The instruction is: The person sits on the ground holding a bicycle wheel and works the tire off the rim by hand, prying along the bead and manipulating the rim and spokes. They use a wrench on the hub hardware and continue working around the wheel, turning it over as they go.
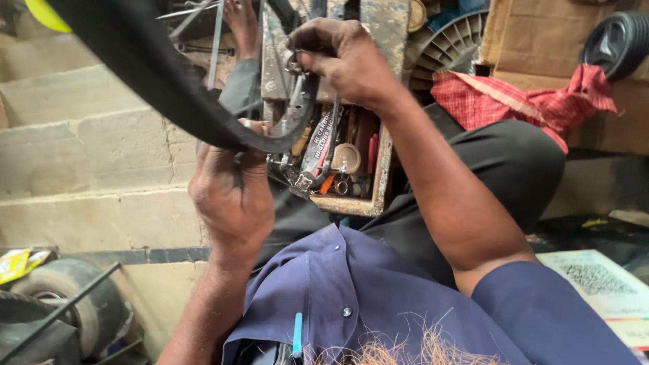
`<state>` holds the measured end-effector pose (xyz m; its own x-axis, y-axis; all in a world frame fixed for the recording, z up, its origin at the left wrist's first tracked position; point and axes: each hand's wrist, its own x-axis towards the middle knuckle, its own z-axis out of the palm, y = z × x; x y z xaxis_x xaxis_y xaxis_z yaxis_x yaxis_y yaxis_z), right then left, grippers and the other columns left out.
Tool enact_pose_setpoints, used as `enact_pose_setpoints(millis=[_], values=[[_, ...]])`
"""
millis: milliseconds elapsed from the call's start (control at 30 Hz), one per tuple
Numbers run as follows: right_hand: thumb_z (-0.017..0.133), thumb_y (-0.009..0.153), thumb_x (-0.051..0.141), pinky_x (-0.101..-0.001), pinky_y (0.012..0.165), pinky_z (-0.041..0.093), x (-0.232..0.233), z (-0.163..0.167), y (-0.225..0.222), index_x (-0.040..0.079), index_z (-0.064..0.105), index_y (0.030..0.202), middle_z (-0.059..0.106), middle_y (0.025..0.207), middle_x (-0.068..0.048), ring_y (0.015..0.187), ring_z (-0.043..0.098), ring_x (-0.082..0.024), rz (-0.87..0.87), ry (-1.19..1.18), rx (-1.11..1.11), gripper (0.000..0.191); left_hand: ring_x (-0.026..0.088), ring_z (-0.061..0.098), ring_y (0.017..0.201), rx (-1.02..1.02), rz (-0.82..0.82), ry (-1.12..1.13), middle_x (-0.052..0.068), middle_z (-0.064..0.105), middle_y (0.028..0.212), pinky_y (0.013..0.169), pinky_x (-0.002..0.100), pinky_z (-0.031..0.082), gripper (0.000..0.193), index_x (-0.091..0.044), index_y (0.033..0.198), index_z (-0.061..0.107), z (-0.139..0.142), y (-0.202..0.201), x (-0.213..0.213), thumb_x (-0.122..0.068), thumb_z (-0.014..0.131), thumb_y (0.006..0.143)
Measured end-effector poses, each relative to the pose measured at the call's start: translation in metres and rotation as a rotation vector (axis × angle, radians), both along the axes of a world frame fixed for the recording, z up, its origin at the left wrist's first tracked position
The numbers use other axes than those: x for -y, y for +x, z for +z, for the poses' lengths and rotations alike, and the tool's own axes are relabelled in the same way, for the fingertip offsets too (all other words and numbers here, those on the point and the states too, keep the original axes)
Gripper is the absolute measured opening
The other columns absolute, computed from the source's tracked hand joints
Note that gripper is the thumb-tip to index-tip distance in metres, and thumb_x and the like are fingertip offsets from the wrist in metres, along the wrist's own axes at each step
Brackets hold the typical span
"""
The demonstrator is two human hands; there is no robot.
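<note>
Left hand (pixel 226 196) clenched on black rubber tube (pixel 155 74), arcing up-left | right hand (pixel 341 57) pinching metal ring tool (pixel 295 65) at tube's end | below: wooden toolbox (pixel 378 176), cluttered | right: red checked cloth (pixel 520 101)

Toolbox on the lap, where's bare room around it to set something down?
The toolbox is crammed with tools. Bare patches: the concrete steps beyond the left hand, and the black trouser thigh between the red checked cloth and the right forearm.
</note>
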<state>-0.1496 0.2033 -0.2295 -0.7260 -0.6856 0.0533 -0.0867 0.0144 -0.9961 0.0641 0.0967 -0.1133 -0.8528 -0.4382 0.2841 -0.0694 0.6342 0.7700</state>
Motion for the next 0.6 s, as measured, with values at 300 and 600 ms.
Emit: enact_pose_setpoints(millis=[300, 600], values=[[0.071, 0.091, 0.008, -0.0327, 0.086, 0.061, 0.002, 0.033, -0.002, 0.011, 0.069, 0.120, 0.062, 0.110, 0.001, 0.101, 0.067, -0.015, 0.137, 0.268, -0.115, 0.029, 0.029, 0.071, 0.101, -0.026, -0.032, 0.005, 0.013, 0.068, 0.115, 0.089, 0.036, 0.055, 0.016, -0.005, 0.124, 0.069, 0.009, -0.003, 0.014, -0.013, 0.065, 0.110], [0.084, 0.099, 0.024, -0.0377, 0.080, 0.057, 0.024, 0.046, 0.028, 0.003, 0.072, 0.111, 0.068, 0.102, -0.011, 0.092, 0.069, -0.025, -0.144, 0.313, -0.591, 0.027, 0.026, 0.069, 0.104, -0.124, -0.051, -0.032, 0.012, 0.068, 0.113, 0.092, 0.034, 0.055, 0.013, -0.004, 0.118, 0.068, 0.031, -0.011, 0.014, -0.016, 0.063, 0.116]])
